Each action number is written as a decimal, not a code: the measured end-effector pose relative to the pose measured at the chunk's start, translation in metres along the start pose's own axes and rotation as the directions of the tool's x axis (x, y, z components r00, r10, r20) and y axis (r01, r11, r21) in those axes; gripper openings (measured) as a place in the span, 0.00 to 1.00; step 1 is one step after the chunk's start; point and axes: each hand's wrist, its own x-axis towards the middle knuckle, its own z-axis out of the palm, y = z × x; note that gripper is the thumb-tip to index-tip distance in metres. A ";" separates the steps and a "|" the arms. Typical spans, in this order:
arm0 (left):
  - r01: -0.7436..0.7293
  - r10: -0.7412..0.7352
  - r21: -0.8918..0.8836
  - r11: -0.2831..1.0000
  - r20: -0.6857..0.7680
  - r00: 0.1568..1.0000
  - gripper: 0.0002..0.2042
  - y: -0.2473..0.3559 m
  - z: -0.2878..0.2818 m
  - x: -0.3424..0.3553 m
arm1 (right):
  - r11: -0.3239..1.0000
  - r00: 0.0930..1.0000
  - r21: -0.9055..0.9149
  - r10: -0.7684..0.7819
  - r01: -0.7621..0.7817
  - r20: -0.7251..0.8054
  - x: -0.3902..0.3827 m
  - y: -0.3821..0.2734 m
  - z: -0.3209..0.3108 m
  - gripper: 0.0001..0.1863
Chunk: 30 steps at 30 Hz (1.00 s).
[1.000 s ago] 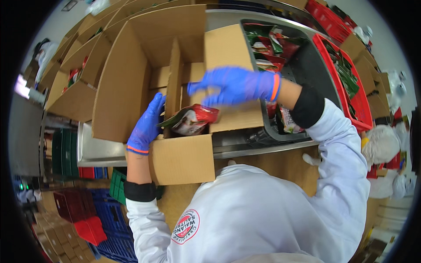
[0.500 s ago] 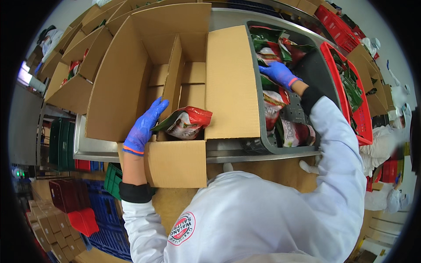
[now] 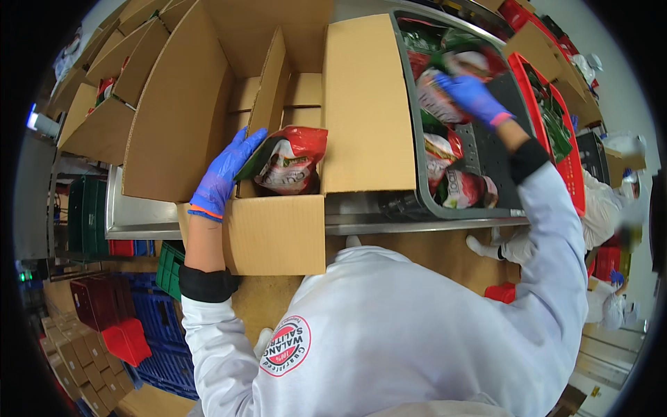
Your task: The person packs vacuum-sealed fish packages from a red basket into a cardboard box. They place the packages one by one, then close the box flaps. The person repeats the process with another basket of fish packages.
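My left hand (image 3: pixel 224 174), in a blue glove, rests at the near end of a cardboard divider (image 3: pixel 267 83) inside an open carton (image 3: pixel 274 240). Its fingers are stretched out beside a red, white and green pouch (image 3: pixel 288 163) that stands tilted in the near part of the carton; the thumb is hidden. Over a dark grey crate (image 3: pixel 417 149) on the right, my blue-gloved right hand (image 3: pixel 474 99) has its fingers closed on another pouch (image 3: pixel 438 99) of the same kind. Hand and pouch are blurred by motion. More pouches (image 3: pixel 467 189) lie in the crate.
A red crate (image 3: pixel 566 156) with green pouches stands right of the grey one. Other open cartons (image 3: pixel 97 132) are at the far left. Carton and crate rest on a metal table (image 3: pixel 142 215). Blue pallets (image 3: pixel 163 326) are on the floor, and co-workers in white (image 3: pixel 604 215) stand at right.
My right hand has shifted slightly right and nearer the crate's far end, and pouches under it have moved. My left hand stays by the divider. The whole view has tipped a little.
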 end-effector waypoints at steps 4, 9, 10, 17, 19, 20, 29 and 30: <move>0.091 -0.085 0.151 0.984 -0.045 0.995 0.38 0.017 0.014 0.005 | 0.976 0.943 0.096 -0.216 0.197 0.254 0.033 0.035 0.046 0.35; 0.070 -0.080 0.175 0.982 0.049 0.996 0.36 0.021 0.015 0.005 | 0.960 0.913 -0.052 -0.243 0.274 0.328 0.025 0.034 0.045 0.27; 0.071 -0.079 0.152 0.986 0.052 0.995 0.36 0.019 0.015 0.005 | 0.943 0.912 -0.130 -0.252 0.307 0.323 0.021 0.019 0.041 0.27; 0.051 -0.051 0.035 0.998 -0.002 0.999 0.32 0.007 0.013 0.005 | 0.878 0.873 0.158 -0.471 0.451 0.126 -0.039 -0.021 0.012 0.24; 0.143 -0.143 0.000 0.990 -0.045 0.989 0.32 0.020 0.018 -0.003 | 0.994 0.877 0.048 -0.112 0.101 0.468 -0.058 -0.049 -0.016 0.23; 0.132 -0.132 0.039 0.990 -0.017 0.991 0.32 0.026 0.023 0.001 | 0.982 0.915 0.128 -0.177 0.139 0.362 -0.062 -0.018 -0.001 0.23; -0.289 0.177 0.520 0.804 0.255 0.951 0.22 -0.016 -0.001 0.008 | 0.841 0.688 -0.194 -0.529 0.505 -0.497 -0.107 -0.073 -0.104 0.06; -0.404 0.217 0.804 0.437 0.342 0.914 0.21 -0.004 0.003 0.011 | 0.559 0.554 -0.735 -0.777 0.385 -0.300 -0.121 -0.074 -0.139 0.12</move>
